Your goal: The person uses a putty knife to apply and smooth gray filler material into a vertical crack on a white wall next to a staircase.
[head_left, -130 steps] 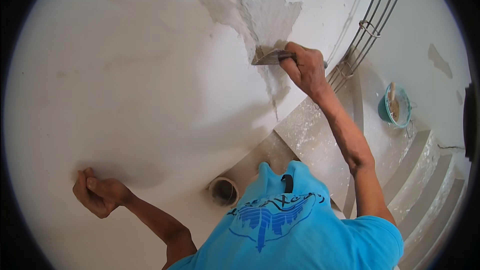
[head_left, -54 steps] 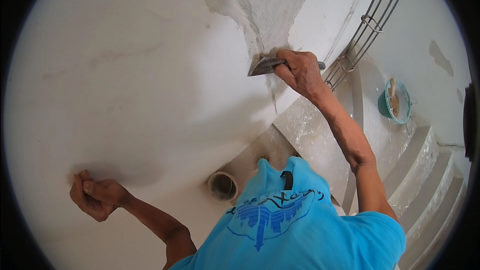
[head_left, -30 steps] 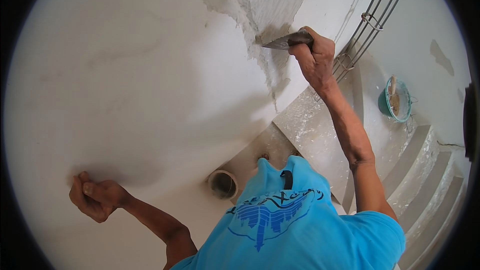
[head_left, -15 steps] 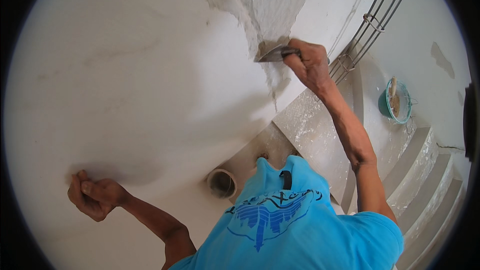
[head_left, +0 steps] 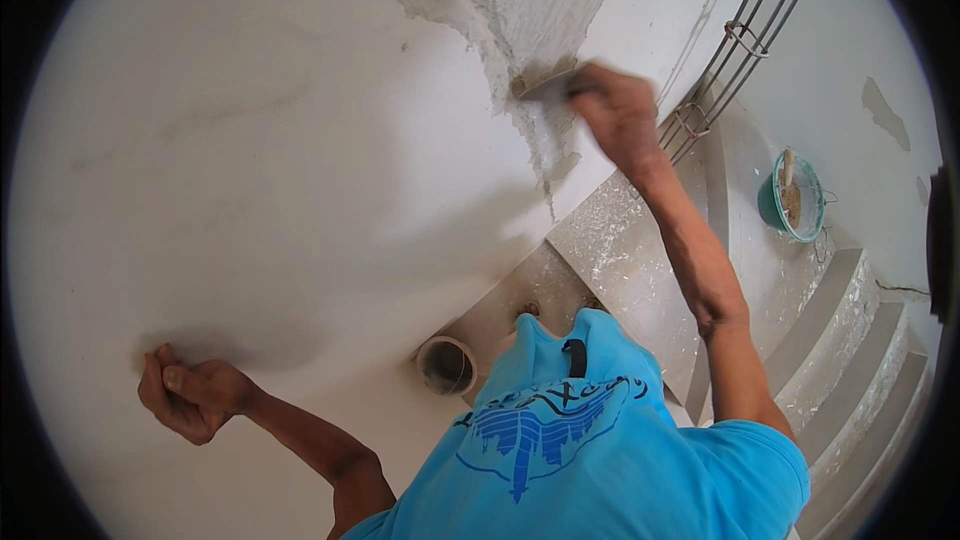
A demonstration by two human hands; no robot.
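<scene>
My right hand (head_left: 622, 115), blurred by motion, grips the handle of a trowel (head_left: 549, 87) with a thin dark blade. The blade is at the rough grey patch (head_left: 530, 15) on the white wall (head_left: 300, 120), close to the patch's jagged left edge. A narrow ragged strip of the same grey runs down below it. Over at the far left, my left hand (head_left: 193, 395) is held close to the wall in a loose fist, thumb against curled fingers. Nothing shows in it.
Near my feet stands a round bucket (head_left: 445, 367). A teal bucket (head_left: 790, 197) holding brown material and a wooden-handled tool sits to the right, above steps (head_left: 815, 325). Steel bars tied with wire (head_left: 745, 40) rise at the upper right. Pale flecks litter the floor (head_left: 625, 235).
My right hand and the trowel have moved up along the grey patch, uncovering the strip below. My left hand has stayed almost in place.
</scene>
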